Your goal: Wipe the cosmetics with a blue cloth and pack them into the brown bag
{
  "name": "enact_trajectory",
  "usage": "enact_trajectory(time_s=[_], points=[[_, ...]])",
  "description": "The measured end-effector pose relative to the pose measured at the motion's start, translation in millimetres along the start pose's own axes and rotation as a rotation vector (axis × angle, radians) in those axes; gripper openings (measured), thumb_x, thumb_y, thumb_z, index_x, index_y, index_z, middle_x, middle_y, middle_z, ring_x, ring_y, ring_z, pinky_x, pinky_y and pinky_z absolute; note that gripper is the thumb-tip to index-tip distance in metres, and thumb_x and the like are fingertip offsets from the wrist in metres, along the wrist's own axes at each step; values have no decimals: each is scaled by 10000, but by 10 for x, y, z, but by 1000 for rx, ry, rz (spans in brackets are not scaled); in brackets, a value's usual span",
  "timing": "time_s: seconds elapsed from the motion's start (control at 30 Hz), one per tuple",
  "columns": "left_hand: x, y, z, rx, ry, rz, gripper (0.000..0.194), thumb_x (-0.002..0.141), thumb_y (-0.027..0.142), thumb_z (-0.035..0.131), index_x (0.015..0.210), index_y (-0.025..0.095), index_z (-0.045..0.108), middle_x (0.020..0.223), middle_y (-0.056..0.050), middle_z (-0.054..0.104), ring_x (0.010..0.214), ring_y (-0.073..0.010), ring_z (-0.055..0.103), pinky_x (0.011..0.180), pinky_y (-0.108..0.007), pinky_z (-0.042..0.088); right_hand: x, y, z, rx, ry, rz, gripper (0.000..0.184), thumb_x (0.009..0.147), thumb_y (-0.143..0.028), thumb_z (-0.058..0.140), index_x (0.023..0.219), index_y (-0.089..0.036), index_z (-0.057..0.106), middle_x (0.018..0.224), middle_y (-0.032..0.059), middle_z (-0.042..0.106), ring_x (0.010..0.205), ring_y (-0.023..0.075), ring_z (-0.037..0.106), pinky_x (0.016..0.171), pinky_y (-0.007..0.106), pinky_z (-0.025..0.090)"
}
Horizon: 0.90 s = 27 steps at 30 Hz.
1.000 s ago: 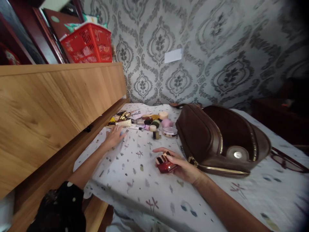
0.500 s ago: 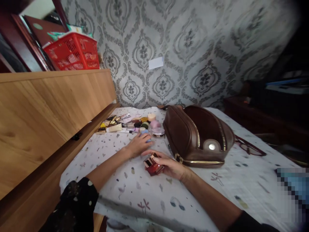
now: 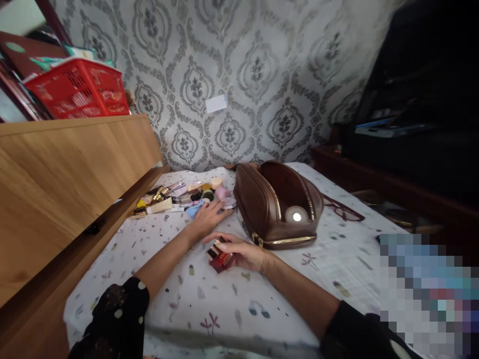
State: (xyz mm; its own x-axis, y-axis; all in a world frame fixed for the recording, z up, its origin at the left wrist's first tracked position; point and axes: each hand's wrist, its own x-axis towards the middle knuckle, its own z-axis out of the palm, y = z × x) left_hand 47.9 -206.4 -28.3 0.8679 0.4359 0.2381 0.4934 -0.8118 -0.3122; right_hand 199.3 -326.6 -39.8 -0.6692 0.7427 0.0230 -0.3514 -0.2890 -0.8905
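My right hand (image 3: 243, 250) rests on the white patterned tablecloth (image 3: 209, 294), its fingers curled round a dark red box (image 3: 220, 259) with small gold-capped tubes. My left hand (image 3: 207, 219) reaches forward just beyond it, fingers stretched flat over a small blue item (image 3: 194, 210) at the near edge of a heap of cosmetics (image 3: 187, 194). An open brown leather bag (image 3: 279, 204) lies on its side right of both hands, with a round light-coloured compact (image 3: 296, 216) inside it.
A wooden cabinet (image 3: 67, 174) runs along the left of the table, with a red basket (image 3: 78, 89) on top. A pair of glasses (image 3: 342, 209) lies behind the bag. Patterned wallpaper is at the back; dark furniture (image 3: 392, 169) stands at the right.
My left hand has moved from the left part of the cosmetics heap to the right, toward my right hand and the bag. My right hand has stayed on the red box.
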Motion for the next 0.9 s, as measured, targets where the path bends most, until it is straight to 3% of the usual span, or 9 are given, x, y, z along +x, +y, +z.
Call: enact_trajectory(time_s=[0.17, 0.23, 0.37, 0.53, 0.63, 0.73, 0.8, 0.9], points=[[208, -139, 116, -35, -50, -420, 633, 951, 87, 348, 1550, 289, 325, 1423, -135, 530, 1305, -303, 477, 1037, -495, 430, -13, -38, 5, -5, 34, 20, 621, 696, -533, 839, 1150, -167, 627, 824, 7, 662, 657, 121, 662, 511, 189, 415], [235, -238, 95, -48, -60, -491, 686, 912, 38, 353, 1559, 262, 310, 1396, -142, 542, 1280, -303, 481, 1031, -485, 436, -12, -49, 3, -6, 37, 30, 635, 679, -532, 849, 1152, -171, 628, 825, 2, 658, 661, 128, 676, 511, 190, 423], [199, -330, 54, -60, -58, -464, 733, 869, 0, 386, 1549, 271, 339, 1385, -117, 548, 1239, -290, 502, 1014, -437, 438, -10, -45, -1, 3, 24, 34, 649, 663, -526, 858, 1162, -180, 630, 819, -7, 658, 647, 125, 680, 524, 189, 438], [83, -276, 79, -53, -40, -414, 673, 909, 37, 373, 1543, 261, 346, 1250, -108, 629, 1175, -280, 549, 992, -438, 423, -6, -39, -13, -3, 11, 38, 643, 675, -528, 850, 1173, -183, 632, 829, 4, 675, 629, 117, 670, 517, 185, 428], [-27, -244, 97, -34, 24, -411, 566, 966, 166, 414, 1527, 217, 360, 1349, -142, 585, 1241, -308, 516, 1042, -504, 388, -12, -43, -14, -5, 14, 32, 661, 661, -536, 856, 1170, -179, 631, 825, 7, 674, 626, 122, 670, 502, 185, 426], [-222, -263, 124, -53, 110, -482, 581, 967, 334, 502, 1508, 172, 366, 1460, -190, 491, 1318, -349, 460, 1063, -546, 383, -10, -39, -11, 20, 27, 8, 624, 689, -528, 841, 1159, -178, 627, 855, 15, 678, 644, 127, 673, 505, 192, 445], [-395, -317, 143, -136, 144, -517, 552, 931, 319, 550, 1451, 170, 440, 1441, -190, 502, 1301, -341, 481, 1041, -513, 426, 10, -28, -18, 59, 65, -31, 577, 723, -511, 822, 1150, -177, 623, 855, 15, 679, 630, 116, 658, 496, 190, 445], [-646, -447, 151, -409, 261, -540, 375, 854, 169, 534, 1217, 192, 624, 1249, -121, 627, 1170, -277, 572, 1010, -433, 471, 68, -2, -49, 148, 176, -110, 528, 752, -499, 793, 1139, -188, 614, 831, 8, 675, 626, 123, 652, 480, 195, 432]])
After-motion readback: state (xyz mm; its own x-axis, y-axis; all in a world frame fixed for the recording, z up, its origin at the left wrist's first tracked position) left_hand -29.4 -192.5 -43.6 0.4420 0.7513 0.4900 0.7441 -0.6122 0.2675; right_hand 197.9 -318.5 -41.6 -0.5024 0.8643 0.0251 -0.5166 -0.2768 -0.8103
